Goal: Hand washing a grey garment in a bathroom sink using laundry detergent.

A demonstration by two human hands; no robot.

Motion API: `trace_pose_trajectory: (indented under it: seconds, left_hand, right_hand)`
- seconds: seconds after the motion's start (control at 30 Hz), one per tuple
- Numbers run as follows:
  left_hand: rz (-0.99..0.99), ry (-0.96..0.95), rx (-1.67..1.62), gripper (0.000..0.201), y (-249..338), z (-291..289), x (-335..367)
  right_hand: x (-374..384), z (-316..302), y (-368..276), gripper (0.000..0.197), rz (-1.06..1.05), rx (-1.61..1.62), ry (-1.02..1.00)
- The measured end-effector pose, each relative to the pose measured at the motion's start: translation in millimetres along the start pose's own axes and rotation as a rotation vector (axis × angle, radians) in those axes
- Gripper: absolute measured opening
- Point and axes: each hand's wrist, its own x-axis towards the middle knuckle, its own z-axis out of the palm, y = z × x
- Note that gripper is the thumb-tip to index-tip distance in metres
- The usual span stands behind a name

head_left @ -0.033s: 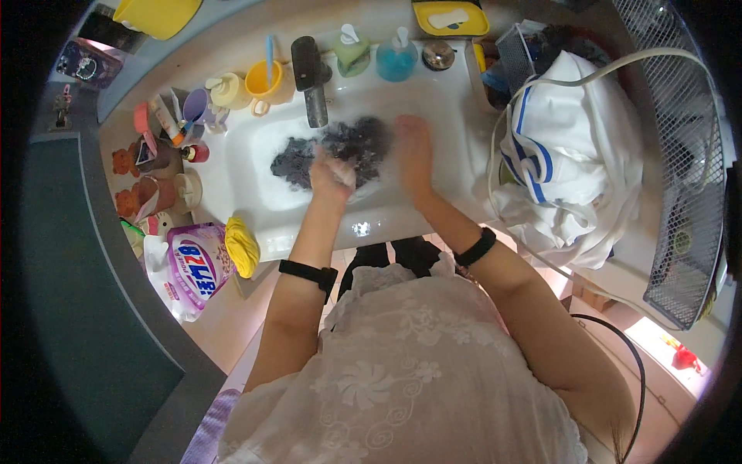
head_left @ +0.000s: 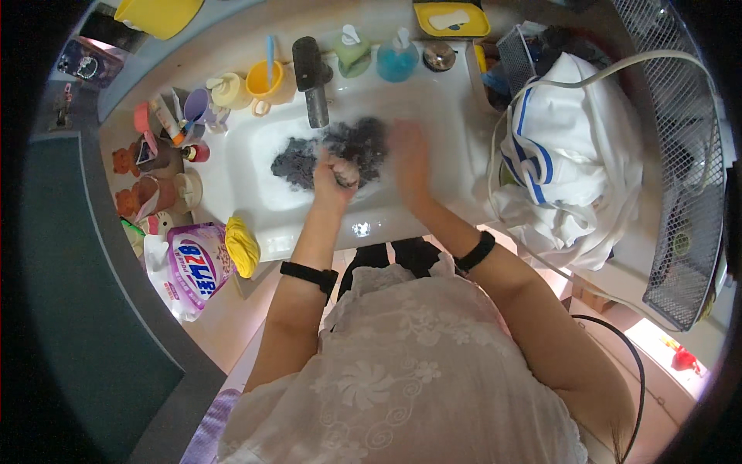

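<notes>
A soaked dark grey cloth (head_left: 294,164) lies bunched in the white sink (head_left: 263,220), with pale suds or water around it. Over the cloth's near edge, my left hand (head_left: 338,176) is turned partly palm up with its fingers curled in. What those fingers hold, if anything, I cannot make out. My right hand (head_left: 410,151) is just right of the cloth, smeared by motion, so its fingers do not show clearly. The dark faucet (head_left: 315,104) reaches out above the cloth's far side.
Pump bottles, including a blue one (head_left: 397,60), and a yellow cup (head_left: 267,80) line the far rim. A purple and white detergent bag (head_left: 197,267) and a yellow cloth (head_left: 242,247) sit at left. White fabric (head_left: 572,170), a hose and a wire basket (head_left: 680,224) crowd the right.
My left hand has turned slightly, showing its curled fingers more plainly. My right hand has shifted a little and is more blurred. The cloth stays in about the same place.
</notes>
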Motion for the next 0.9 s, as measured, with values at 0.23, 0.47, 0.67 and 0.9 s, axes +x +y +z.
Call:
trace_pose_trajectory:
  seconds: [0.23, 0.47, 0.67, 0.9]
  left_hand:
    - [-0.379, -0.059, -0.26, 0.047, -46, 61, -22]
    - [-0.574, -0.353, -0.924, 0.043, -6, -21, 1]
    - [0.014, 0.232, 0.202, 0.031, -37, 47, -2]
    - [-0.012, -0.026, 0.094, 0.022, -46, 65, -10]
  right_hand:
    - [0, 6, 31, 0.021, -0.254, -0.643, -0.292]
    - [-56, 43, -46, 0.017, -0.124, -1.115, -0.699]
    - [-8, 33, 11, 0.013, 0.085, -0.779, -0.114]
    - [13, 20, 14, 0.013, 0.084, -1.01, -0.182]
